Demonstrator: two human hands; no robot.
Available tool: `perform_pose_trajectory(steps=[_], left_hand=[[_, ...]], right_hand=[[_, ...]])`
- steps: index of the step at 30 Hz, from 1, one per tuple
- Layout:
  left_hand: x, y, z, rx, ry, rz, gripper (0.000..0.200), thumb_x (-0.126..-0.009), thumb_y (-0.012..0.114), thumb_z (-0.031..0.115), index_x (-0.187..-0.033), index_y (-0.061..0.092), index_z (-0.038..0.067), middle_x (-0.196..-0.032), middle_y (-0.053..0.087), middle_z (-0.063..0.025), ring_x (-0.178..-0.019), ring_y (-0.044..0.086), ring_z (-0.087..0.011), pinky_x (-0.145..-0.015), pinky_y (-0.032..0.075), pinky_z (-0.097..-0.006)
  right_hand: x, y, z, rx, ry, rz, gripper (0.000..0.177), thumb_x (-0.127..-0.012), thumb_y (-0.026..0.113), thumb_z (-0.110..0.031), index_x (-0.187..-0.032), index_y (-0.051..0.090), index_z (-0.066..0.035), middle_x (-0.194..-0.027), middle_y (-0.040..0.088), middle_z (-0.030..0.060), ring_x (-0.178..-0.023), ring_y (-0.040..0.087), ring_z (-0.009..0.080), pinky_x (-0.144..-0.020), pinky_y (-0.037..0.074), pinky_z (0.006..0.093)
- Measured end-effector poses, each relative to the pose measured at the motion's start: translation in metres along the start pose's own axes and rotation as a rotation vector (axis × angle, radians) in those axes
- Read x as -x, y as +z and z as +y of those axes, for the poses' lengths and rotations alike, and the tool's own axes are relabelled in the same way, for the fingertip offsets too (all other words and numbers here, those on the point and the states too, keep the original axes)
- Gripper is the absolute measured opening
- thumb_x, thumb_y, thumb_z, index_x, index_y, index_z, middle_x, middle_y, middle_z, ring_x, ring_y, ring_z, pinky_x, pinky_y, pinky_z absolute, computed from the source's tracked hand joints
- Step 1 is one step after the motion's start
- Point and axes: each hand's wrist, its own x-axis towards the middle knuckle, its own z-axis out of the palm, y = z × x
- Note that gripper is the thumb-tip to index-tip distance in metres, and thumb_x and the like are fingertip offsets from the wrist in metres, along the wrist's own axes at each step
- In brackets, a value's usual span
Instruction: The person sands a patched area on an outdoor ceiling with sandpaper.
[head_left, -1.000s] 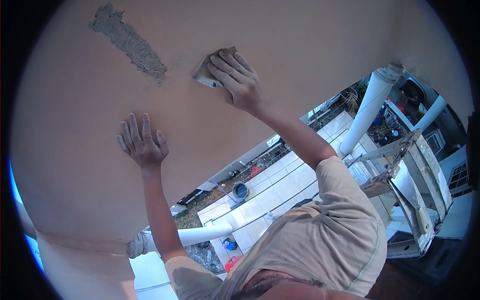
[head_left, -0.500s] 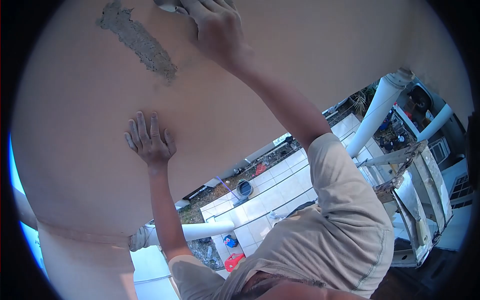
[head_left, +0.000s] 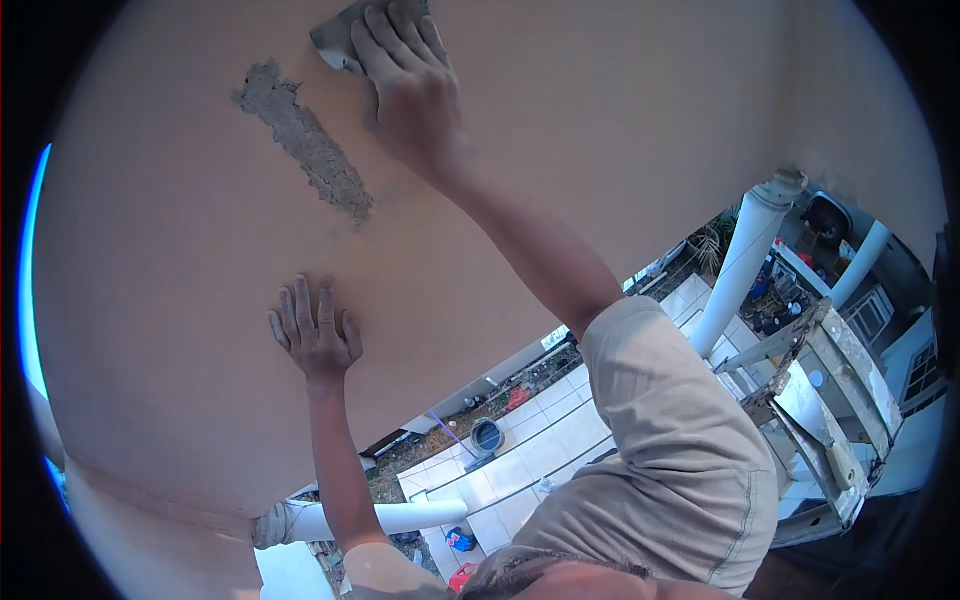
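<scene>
My right hand [head_left: 415, 100] presses a thin grey sheet [head_left: 338, 40], perhaps sandpaper, flat against the smooth tan wall [head_left: 180, 250] at the top of the view. Fingers spread, my left hand [head_left: 317, 325] lies flat on the same wall, lower and to the left, holding nothing. Between and above the hands runs a rough grey patch [head_left: 310, 145], slanting down to the right; the sheet is just right of its upper end. Part of the sheet is hidden under my right fingers.
Far below are a tiled floor [head_left: 510, 460], a dark bucket [head_left: 487, 435] and a blue container [head_left: 460, 539]. A white column [head_left: 740, 255] rises at right, beside a worn metal and wood frame [head_left: 830, 420]. Another white column [head_left: 410, 516] shows at lower left.
The view has shifted, so the wall patch and both hands appear lower. More of the grey sheet under my right hand now shows. My left hand remains flat on the wall.
</scene>
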Motion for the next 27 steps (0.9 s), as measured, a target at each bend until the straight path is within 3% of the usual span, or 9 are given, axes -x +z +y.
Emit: perform_pose_trajectory(steps=[3, 6, 8, 11, 14, 16, 21, 23, 27], left_hand=[[0.002, -0.002, -0.001, -0.005, -0.009, -0.012, 0.047, -0.097, 0.041, 0.037, -0.138, 0.053, 0.017, -0.148, 0.043, -0.0131, -0.141, 0.033, -0.0333, -0.118, 0.012, -0.0512], [0.000, -0.004, -0.002, 0.007, 0.016, -0.024, 0.047, -0.096, 0.042, 0.036, -0.138, 0.053, 0.017, -0.147, 0.044, -0.0133, -0.141, 0.033, -0.0336, -0.118, 0.012, -0.0515], [-0.001, -0.002, -0.001, -0.008, 0.008, -0.028, 0.047, -0.096, 0.042, 0.035, -0.138, 0.053, 0.017, -0.147, 0.044, -0.0136, -0.141, 0.033, -0.0338, -0.118, 0.012, -0.0516], [-0.001, -0.001, -0.001, -0.001, 0.011, -0.010, 0.047, -0.096, 0.042, 0.035, -0.138, 0.053, 0.016, -0.147, 0.044, -0.0139, -0.141, 0.034, -0.0341, -0.118, 0.012, -0.0514], [0.000, -0.002, -0.001, -0.004, 0.004, -0.038, 0.047, -0.096, 0.043, 0.035, -0.138, 0.053, 0.015, -0.147, 0.044, -0.0142, -0.141, 0.033, -0.0344, -0.118, 0.012, -0.0516], [-0.001, -0.002, 0.000, -0.009, 0.010, -0.031, 0.048, -0.095, 0.043, 0.034, -0.138, 0.053, 0.015, -0.147, 0.044, -0.0144, -0.141, 0.033, -0.0344, -0.118, 0.013, -0.0517], [-0.004, -0.002, 0.001, -0.003, 0.017, 0.004, 0.048, -0.095, 0.043, 0.033, -0.138, 0.052, 0.015, -0.147, 0.044, -0.0149, -0.141, 0.033, -0.0345, -0.118, 0.013, -0.0515], [-0.002, -0.003, 0.000, -0.007, 0.019, -0.008, 0.048, -0.095, 0.043, 0.033, -0.138, 0.053, 0.015, -0.147, 0.044, -0.0148, -0.141, 0.033, -0.0343, -0.118, 0.013, -0.0512], [0.000, -0.005, 0.001, -0.007, 0.024, -0.034, 0.048, -0.095, 0.043, 0.033, -0.138, 0.053, 0.014, -0.148, 0.044, -0.0148, -0.141, 0.033, -0.0344, -0.118, 0.013, -0.0512]], right_hand=[[0.137, -0.026, -0.015, -0.010, -0.174, -0.149, 0.034, -0.084, 0.059, -0.003, -0.117, 0.068, -0.004, -0.125, 0.064, 0.0126, -0.128, 0.052, 0.0272, -0.112, 0.034, 0.0455], [0.085, -0.032, 0.019, 0.004, -0.221, -0.059, 0.034, -0.083, 0.060, -0.006, -0.116, 0.066, -0.001, -0.128, 0.062, 0.0146, -0.127, 0.053, 0.0284, -0.113, 0.034, 0.0448], [0.004, -0.024, 0.060, 0.070, -0.075, 0.166, 0.033, -0.084, 0.060, -0.006, -0.116, 0.066, 0.000, -0.130, 0.061, 0.0146, -0.129, 0.051, 0.0289, -0.113, 0.034, 0.0454], [-0.014, -0.026, 0.072, 0.000, 0.140, 0.200, 0.033, -0.087, 0.059, -0.006, -0.118, 0.065, 0.001, -0.130, 0.060, 0.0168, -0.131, 0.049, 0.0300, -0.113, 0.033, 0.0462], [0.114, -0.046, 0.031, 0.013, -0.066, -0.042, 0.034, -0.089, 0.057, -0.005, -0.121, 0.063, 0.003, -0.130, 0.059, 0.0186, -0.130, 0.050, 0.0322, -0.113, 0.034, 0.0471], [0.123, -0.057, 0.045, -0.034, -0.148, -0.137, 0.035, -0.088, 0.056, -0.004, -0.122, 0.062, 0.004, -0.130, 0.059, 0.0192, -0.129, 0.050, 0.0334, -0.112, 0.034, 0.0473], [0.010, -0.070, 0.119, -0.059, 0.389, 0.268, 0.039, -0.083, 0.056, 0.001, -0.122, 0.062, 0.004, -0.130, 0.059, 0.0216, -0.129, 0.049, 0.0366, -0.111, 0.036, 0.0482], [0.067, -0.066, 0.092, 0.167, 0.184, 0.194, 0.035, -0.088, 0.056, -0.004, -0.121, 0.062, 0.005, -0.129, 0.058, 0.0226, -0.130, 0.048, 0.0352, -0.112, 0.036, 0.0445], [0.266, -0.095, 0.043, -0.001, -0.091, -0.292, 0.033, -0.084, 0.060, -0.004, -0.116, 0.069, -0.006, -0.128, 0.063, 0.0114, -0.130, 0.051, 0.0269, -0.116, 0.028, 0.0483]])
